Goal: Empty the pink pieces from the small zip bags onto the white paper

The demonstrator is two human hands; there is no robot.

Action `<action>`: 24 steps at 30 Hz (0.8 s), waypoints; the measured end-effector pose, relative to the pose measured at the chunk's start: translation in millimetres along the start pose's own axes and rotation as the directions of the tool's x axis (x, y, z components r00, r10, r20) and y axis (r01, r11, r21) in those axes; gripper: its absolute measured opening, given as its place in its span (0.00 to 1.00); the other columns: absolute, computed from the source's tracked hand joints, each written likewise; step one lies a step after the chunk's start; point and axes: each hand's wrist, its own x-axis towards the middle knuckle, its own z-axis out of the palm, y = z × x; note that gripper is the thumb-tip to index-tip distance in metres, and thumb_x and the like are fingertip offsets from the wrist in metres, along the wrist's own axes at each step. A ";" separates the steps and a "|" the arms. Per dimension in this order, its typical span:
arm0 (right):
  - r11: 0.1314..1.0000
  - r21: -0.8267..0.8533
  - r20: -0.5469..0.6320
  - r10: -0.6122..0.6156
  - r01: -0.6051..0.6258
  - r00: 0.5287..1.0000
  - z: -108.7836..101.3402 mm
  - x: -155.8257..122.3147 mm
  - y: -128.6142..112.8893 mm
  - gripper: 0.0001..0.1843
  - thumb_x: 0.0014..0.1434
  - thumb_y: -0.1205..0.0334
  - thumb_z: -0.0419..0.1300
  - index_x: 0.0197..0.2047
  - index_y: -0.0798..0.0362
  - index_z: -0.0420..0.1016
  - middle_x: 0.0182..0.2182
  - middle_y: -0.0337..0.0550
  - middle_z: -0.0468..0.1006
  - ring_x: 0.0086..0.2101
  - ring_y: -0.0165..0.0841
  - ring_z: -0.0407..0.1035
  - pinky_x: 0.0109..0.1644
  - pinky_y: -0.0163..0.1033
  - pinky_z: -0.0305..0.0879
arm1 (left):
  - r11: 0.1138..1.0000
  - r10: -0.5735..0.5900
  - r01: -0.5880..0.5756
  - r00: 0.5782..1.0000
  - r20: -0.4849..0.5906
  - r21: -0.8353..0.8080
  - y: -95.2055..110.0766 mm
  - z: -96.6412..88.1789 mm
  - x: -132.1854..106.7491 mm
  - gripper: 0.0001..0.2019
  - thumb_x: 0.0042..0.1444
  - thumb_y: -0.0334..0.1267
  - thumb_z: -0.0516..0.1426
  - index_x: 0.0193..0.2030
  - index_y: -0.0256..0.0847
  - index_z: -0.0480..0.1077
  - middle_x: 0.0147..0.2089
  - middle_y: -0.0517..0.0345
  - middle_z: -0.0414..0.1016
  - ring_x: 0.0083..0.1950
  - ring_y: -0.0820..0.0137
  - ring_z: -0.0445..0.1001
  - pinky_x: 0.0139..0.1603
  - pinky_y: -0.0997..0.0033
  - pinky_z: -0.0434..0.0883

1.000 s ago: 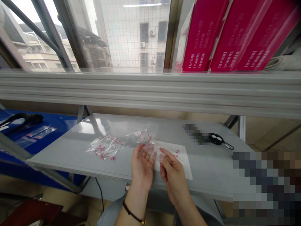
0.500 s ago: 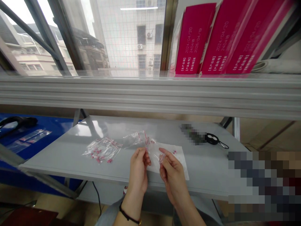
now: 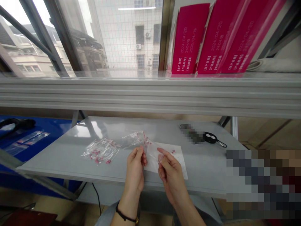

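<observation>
My left hand (image 3: 135,169) and my right hand (image 3: 171,176) are close together over a sheet of white paper (image 3: 168,164), both pinched shut on a small clear plastic bag (image 3: 152,153). The bag spans the short gap between them, with its left edge gripped in my left fingertips (image 3: 138,153) and its right edge between my right thumb and forefinger (image 3: 164,155). The film is so clear that I can't make out its full outline. A few small pink parts (image 3: 173,151) lie on the paper just past my right hand. Just beyond my left hand, a clear bag (image 3: 134,139) with a red-edged seal rests on the gray table (image 3: 202,175), beside a clear bag of pink parts (image 3: 100,151). Farther right lies a black key fob (image 3: 210,137).
</observation>
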 end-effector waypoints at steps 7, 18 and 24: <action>1.000 -0.011 0.015 -0.003 0.003 1.000 -0.3 -0.2 2.5 0.30 0.54 0.49 0.70 0.56 0.56 0.76 0.16 0.27 0.60 0.16 0.22 0.47 0.18 0.29 0.40 | 0.975 -0.070 0.064 0.997 -0.021 -0.214 5.3 5.7 -2.5 0.16 0.53 0.47 0.69 0.32 0.38 0.72 0.29 0.63 0.72 0.25 0.77 0.67 0.24 0.77 0.64; 0.980 -0.201 0.148 0.026 0.004 0.989 11.8 -8.8 16.5 0.24 0.57 0.50 0.66 0.54 0.54 0.79 0.16 0.28 0.60 0.15 0.23 0.47 0.17 0.30 0.41 | 0.880 -0.302 0.276 0.953 -0.007 -0.385 3.8 22.6 -19.2 0.20 0.65 0.53 0.57 0.52 0.39 0.75 0.50 0.46 0.80 0.42 0.64 0.80 0.40 0.66 0.77; 0.910 -0.383 0.154 -0.108 0.160 0.982 14.1 -7.7 24.1 0.11 0.57 0.57 0.65 0.42 0.51 0.84 0.22 0.37 0.73 0.23 0.30 0.62 0.28 0.34 0.59 | 0.849 -0.347 0.268 0.933 -0.098 -0.455 9.0 16.3 -13.6 0.12 0.63 0.46 0.60 0.42 0.38 0.74 0.38 0.49 0.80 0.34 0.65 0.80 0.35 0.67 0.78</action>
